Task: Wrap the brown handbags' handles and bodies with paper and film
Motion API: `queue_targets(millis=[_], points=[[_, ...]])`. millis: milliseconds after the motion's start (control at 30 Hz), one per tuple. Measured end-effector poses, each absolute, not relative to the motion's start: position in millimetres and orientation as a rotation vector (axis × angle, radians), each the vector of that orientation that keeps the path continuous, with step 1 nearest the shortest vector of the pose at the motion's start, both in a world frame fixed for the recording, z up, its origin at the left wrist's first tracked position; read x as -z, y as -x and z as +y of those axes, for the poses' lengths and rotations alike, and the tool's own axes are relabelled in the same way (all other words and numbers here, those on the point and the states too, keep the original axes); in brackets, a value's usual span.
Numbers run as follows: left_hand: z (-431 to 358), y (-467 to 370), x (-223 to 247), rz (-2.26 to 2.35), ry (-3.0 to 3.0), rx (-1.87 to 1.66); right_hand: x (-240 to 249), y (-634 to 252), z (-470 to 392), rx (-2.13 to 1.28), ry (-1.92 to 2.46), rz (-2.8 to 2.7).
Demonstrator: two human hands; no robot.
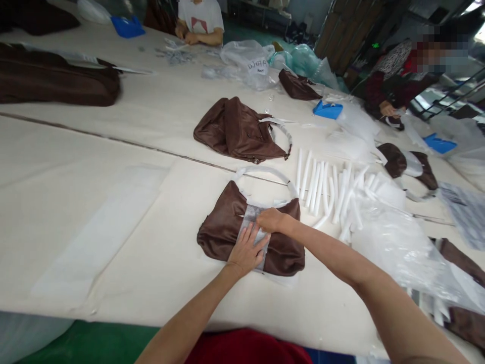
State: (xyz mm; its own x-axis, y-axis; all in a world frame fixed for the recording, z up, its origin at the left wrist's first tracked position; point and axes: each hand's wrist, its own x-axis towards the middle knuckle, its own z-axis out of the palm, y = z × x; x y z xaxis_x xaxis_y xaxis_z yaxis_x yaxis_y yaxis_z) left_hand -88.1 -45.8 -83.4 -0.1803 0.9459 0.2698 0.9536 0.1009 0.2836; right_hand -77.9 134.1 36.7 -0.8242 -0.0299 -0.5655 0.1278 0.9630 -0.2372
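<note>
A brown leather handbag lies flat on the table in front of me, its handle wrapped in white and arched away from me. Round its middle runs a translucent grey-white wrapping strip. My left hand rests on the strip with its fingers spread. Just above it, my right hand is closed at the strip's upper part; whatever its fingers pinch is hidden. Beyond this bag sits another brown handbag, its handle partly wrapped.
White foam tubes lie in a row to the right, near clear plastic bags. A long translucent sheet is at left. Blue holders and more brown bags stand farther back. Two people work across the table.
</note>
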Motion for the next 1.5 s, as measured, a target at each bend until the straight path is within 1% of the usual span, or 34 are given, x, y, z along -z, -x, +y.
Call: queue_targets(millis=[133, 300, 400, 467, 500, 533, 600, 667, 733, 833, 900, 967, 1067, 1133, 1167, 1233, 1300, 1333, 1400, 1500], points=[[-45.6, 85.2, 82.7, -2.329, 1.990, 0.659, -23.0, 85.5, 130.7, 0.351, -0.095, 2.531], [-44.1, 85.0, 79.5, -2.358, 2.015, 0.648, -23.2, 89.2, 168.0, 0.290, -0.313, 2.469], [-44.2, 85.0, 79.2, -2.353, 2.018, 0.655, -26.8, 62.3, 179.7, 0.289, -0.700, 2.548], [-44.3, 84.8, 80.0, -2.350, 2.010, 0.655, -21.2, 31.8, 165.8, 0.279, -1.022, 2.749], [-44.0, 85.0, 80.6, -2.355, 2.006, 0.647, -14.8, 15.5, 153.3, 0.273, -1.106, 2.874], [-43.5, 85.4, 80.9, -2.365, 2.001, 0.633, -6.3, 0.2, 138.6, 0.290, -1.082, 3.002], [-41.7, 87.2, 80.4, -2.392, 1.991, 0.596, 13.6, -23.1, 109.3, 0.358, -0.722, 3.177], [-40.5, 89.8, 77.6, -2.422, 1.991, 0.549, 29.1, -32.6, 87.3, 0.390, -0.497, 3.201], [-41.0, 92.5, 73.2, -2.436, 2.010, 0.493, 32.7, -30.9, 75.9, 0.448, -0.490, 3.165], [-41.2, 97.5, 68.9, -2.379, 2.066, 0.434, 19.8, -27.3, 75.1, 0.681, -0.580, 3.117], [-37.3, 101.4, 69.3, -2.335, 2.049, 0.459, 11.2, -38.6, 78.1, 0.912, -0.789, 3.128], [-31.9, 103.9, 70.2, -2.281, 2.065, 0.502, 8.7, -68.6, 76.3, 1.176, -1.132, 3.096], [-28.1, 103.7, 68.4, -2.237, 2.090, 0.565, 8.5, -151.6, 62.8, 1.546, -1.836, 2.813], [-28.2, 102.6, 65.3, -2.245, 2.094, 0.587, 2.9, -223.9, 55.2, 1.653, -2.378, 2.483], [-28.2, 102.2, 63.6, -2.252, 2.092, 0.593, -2.2, -260.9, 54.4, 1.617, -2.624, 2.336], [-27.3, 101.6, 59.8, -2.249, 2.107, 0.598, -14.9, -328.5, 59.0, 1.365, -3.018, 2.147], [-25.2, 100.4, 55.0, -2.216, 2.129, 0.624, -26.1, -379.5, 69.6, 1.113, -3.221, 1.974], [-24.0, 99.2, 52.1, -2.202, 2.139, 0.646, -29.4, -397.3, 75.9, 1.054, -3.266, 1.884], [-22.2, 95.9, 45.9, -2.196, 2.143, 0.702, -29.7, -418.8, 88.1, 1.092, -3.279, 1.731], [-21.5, 91.2, 39.4, -2.232, 2.154, 0.742, -18.3, -426.3, 101.3, 1.325, -3.227, 1.632]])
